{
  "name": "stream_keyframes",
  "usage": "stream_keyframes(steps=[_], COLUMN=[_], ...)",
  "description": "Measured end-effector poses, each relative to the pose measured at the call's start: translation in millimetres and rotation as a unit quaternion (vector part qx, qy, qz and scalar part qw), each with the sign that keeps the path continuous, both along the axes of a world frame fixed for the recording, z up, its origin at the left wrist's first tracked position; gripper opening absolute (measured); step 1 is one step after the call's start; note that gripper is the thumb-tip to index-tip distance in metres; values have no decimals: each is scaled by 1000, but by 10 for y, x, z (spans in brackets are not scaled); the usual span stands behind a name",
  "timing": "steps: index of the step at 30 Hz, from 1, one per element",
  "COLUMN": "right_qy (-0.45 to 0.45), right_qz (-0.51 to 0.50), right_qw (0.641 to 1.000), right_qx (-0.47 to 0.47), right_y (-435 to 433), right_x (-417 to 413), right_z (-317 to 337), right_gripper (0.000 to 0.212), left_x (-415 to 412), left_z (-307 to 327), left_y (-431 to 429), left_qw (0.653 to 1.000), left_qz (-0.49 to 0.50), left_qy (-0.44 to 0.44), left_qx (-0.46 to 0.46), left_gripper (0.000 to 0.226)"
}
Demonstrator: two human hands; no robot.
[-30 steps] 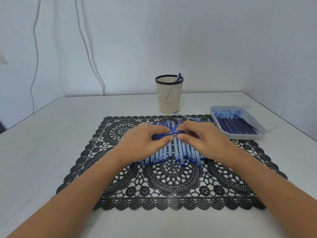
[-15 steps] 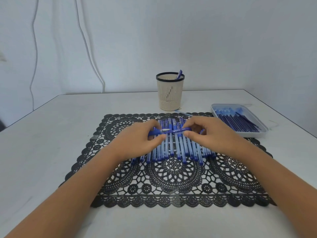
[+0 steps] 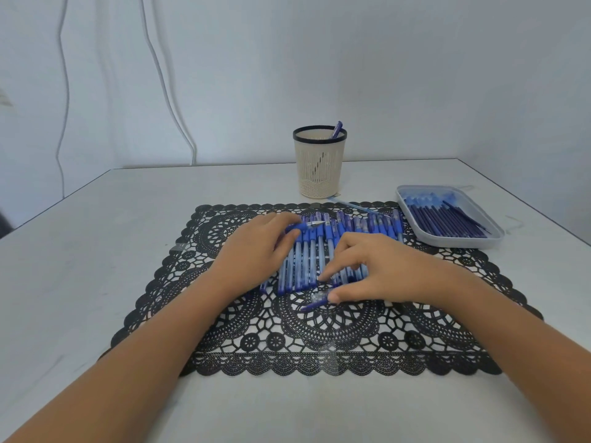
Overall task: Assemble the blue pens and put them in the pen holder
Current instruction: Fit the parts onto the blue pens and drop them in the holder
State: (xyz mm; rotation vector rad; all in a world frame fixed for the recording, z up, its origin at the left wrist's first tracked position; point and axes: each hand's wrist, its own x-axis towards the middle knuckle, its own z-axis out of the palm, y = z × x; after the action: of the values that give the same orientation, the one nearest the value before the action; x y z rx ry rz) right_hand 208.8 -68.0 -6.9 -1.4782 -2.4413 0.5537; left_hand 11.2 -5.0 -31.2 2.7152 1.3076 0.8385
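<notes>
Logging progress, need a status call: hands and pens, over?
Left hand grips uncapped pen. Right hand thumb on cap, grip unclear. Pen holder shows one finished pen; nothing blocking.

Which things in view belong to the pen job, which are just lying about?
Job: left hand gripping uncapped pen; right hand by cap; pen row; pen holder; tray of parts.
Lying about: lace mat; wall cables.

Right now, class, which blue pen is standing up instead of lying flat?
The blue pen poking out of the cream pen holder, leaning on its dark rim. The others all lie level, on or just above the black lace placemat.
</notes>
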Motion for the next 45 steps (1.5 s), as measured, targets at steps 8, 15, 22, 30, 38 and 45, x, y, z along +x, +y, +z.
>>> stream_keyframes(steps=[8,15,22,30,38,45], right_qy=[174,202,137,210,280,253], right_qz=[-167,-142,-60,-118,-89,-57], right_qw=[967,968,965,966,953,957], right_qx=[83,55,215,89,68,128], right_y=[80,79,123,117,105,116], right_x=[38,14,68,49,61,73], right_z=[-8,-12,-80,-56,-42,-62], right_gripper=[23,28,23,40,29,8], left_x=[44,81,93,97,79,25], left_z=[23,86,223,221,320,376], left_y=[-44,-116,-164,-176,-196,-184], left_qw=[998,994,983,997,983,969], left_qz=[-63,-106,-115,-75,-113,-115], left_qy=[-14,21,-61,-5,-57,-71], left_qx=[23,19,-131,-35,-130,-207], left_gripper=[30,45,25,36,27,33])
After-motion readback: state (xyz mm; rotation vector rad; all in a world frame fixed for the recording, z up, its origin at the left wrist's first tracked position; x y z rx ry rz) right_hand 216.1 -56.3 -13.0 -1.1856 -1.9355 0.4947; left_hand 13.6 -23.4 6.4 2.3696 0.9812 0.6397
